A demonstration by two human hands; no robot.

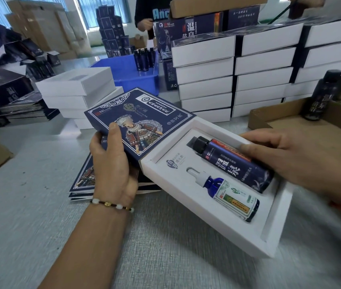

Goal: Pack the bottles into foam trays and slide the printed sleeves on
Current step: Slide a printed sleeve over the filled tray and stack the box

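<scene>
My left hand (111,163) grips a dark blue printed sleeve (144,117), thumb on its top face. The far end of a white foam tray (248,232) sits just inside the sleeve's mouth. In the tray lie a tall dark bottle (234,165) with a black cap and a small blue dropper bottle (230,197) with a white label. My right hand (294,161) holds the tray's right side, with fingers resting over the tall bottle. Both are held above the grey table.
Flat printed sleeves (82,180) lie stacked under my left hand. Sleeved white boxes (238,76) are piled high at the back. White trays (75,88) stack at left, a blue bin (127,76) holds bottles, and a cardboard box (290,117) with one upright bottle (321,97) stands at right. A person stands behind the piles.
</scene>
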